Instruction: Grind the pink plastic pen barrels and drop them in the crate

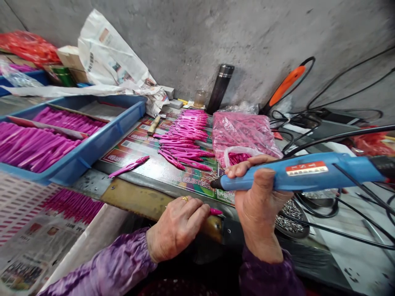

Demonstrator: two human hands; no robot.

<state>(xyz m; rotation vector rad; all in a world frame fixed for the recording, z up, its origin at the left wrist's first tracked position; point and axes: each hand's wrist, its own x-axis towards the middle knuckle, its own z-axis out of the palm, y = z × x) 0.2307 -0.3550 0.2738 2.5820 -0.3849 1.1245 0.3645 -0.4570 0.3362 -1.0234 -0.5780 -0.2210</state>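
Note:
My left hand [177, 226] is closed around a small pink plastic piece [216, 211], whose tip pokes out past my fingers. My right hand [259, 201] grips a blue corded electric pen-shaped tool [296, 174], with its black tip [216, 183] pointing left toward the pink piece but apart from it. Behind my hands, a pile of slim pink plastic pieces [185, 142] lies on a printed board [154, 164]. One loose pink piece [128, 166] lies nearer the bench edge. A clear bag of pink pieces [243, 137] sits just beyond my right hand.
A blue compartment tray [92, 139] full of pink pieces stands at left, above newspaper holding more pink pieces [72, 205]. A round dish of small metal parts [291, 222] sits at lower right. Black cables [339, 135] cross the right side, and a concrete wall [185, 37] rises behind.

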